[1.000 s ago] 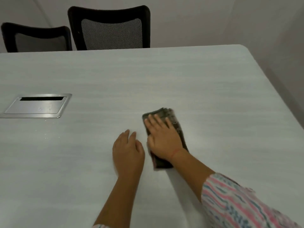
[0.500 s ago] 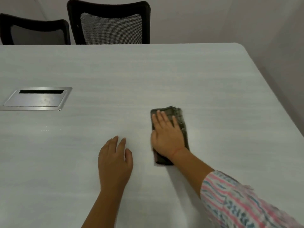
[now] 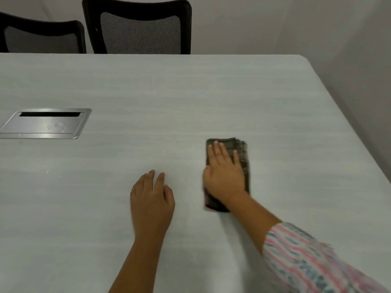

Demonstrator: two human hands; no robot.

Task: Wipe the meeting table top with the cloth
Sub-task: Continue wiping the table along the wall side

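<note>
Right grip flat on folded dark checked cloth

Fingers straight and slightly spread, palm pressing the cloth onto the pale grey wood-grain desk, right of centre, near side. Left grip rests beside it on bare desk, relaxed, holding nothing. Judgement: even palm weight so the folds don't slide; overlap passes; skirt the silver metal cable hatch at left; white specks near it likely need a pass.

Counter pale grey, faint streaks; cloth dark brown-grey; sleeve pink, teal, white striped; chairs black mesh.
</note>
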